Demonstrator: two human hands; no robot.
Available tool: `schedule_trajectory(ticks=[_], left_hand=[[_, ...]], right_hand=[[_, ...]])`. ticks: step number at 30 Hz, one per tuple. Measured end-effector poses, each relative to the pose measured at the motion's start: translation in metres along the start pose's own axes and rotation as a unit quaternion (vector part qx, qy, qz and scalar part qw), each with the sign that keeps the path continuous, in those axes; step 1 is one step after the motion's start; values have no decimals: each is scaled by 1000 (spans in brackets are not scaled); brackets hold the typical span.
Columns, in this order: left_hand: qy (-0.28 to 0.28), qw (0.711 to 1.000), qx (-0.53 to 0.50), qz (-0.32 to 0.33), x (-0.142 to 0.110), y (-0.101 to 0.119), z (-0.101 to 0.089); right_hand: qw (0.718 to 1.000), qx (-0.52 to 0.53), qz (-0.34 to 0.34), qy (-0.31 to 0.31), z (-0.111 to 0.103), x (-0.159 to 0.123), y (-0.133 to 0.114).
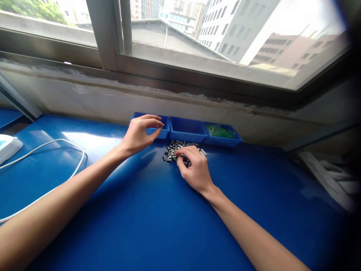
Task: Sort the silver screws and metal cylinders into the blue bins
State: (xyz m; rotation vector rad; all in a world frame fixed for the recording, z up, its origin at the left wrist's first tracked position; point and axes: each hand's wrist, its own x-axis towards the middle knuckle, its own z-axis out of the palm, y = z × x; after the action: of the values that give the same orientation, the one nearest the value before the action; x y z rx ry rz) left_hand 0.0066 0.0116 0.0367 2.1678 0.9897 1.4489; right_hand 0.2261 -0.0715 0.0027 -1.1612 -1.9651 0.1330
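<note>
The pile of small parts (170,151) lies at the centre of the frame on the blue table (158,222), darker stubby pieces at its left, longer silvery ones at its right. They look light, stiff and probably slick, not fragile; a pinch across the sides of a single piece should suit best. Left of the pile, the left hand (139,132) hangs over the left blue bin (164,134), thumb and forefinger tips nearly meeting, with a tiny greyish bit seeming to show there; whether it is gripped I cannot tell. The right hand (195,165) reaches over the pile, thumb and forefinger curled close together at the parts; whether they clamp one is unclear.
</note>
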Motion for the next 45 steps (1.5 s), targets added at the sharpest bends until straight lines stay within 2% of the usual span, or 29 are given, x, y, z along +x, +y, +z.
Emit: schedule_trajectory(ticks=[2, 4, 6, 8, 10, 14, 22, 28, 38, 43, 45], left_hand=[[-5, 998, 50, 46, -1, 3, 0], [-44, 994, 67, 77, -3, 6, -2], [-132, 984, 68, 99, -5, 9, -4], [-236, 963, 74, 110, -8, 10, -7], [-315, 939, 85, 109, -11, 11, -8], [-364, 921, 102, 98, -17, 10, -8], [-372, 911, 141, 106, -19, 10, -10], [-353, 922, 133, 82, -16, 10, -13], [-275, 961, 8, 16, -16, 9, -10], [-257, 961, -83, -61, -14, 8, -7], [-217, 964, -114, -104, -13, 5, -6]], right_hand=[[1000, -1, -2, -2, 0, 0, -1], [1000, -1, -3, -5, -1, 1, -1], [1000, -1, -3, -5, -1, 1, -1], [1000, -1, -4, -4, -1, 1, 0], [1000, -3, -4, -2, 0, 1, 0], [1000, -13, -5, 1, 1, 0, 1], [1000, -20, -2, 2, 1, 1, -1], [1000, -19, -3, -5, 1, 1, 0], [1000, -18, -6, -10, 1, 2, -2], [1000, -14, -8, -17, 0, 1, -1], [1000, -11, -7, -17, 0, 1, -1]])
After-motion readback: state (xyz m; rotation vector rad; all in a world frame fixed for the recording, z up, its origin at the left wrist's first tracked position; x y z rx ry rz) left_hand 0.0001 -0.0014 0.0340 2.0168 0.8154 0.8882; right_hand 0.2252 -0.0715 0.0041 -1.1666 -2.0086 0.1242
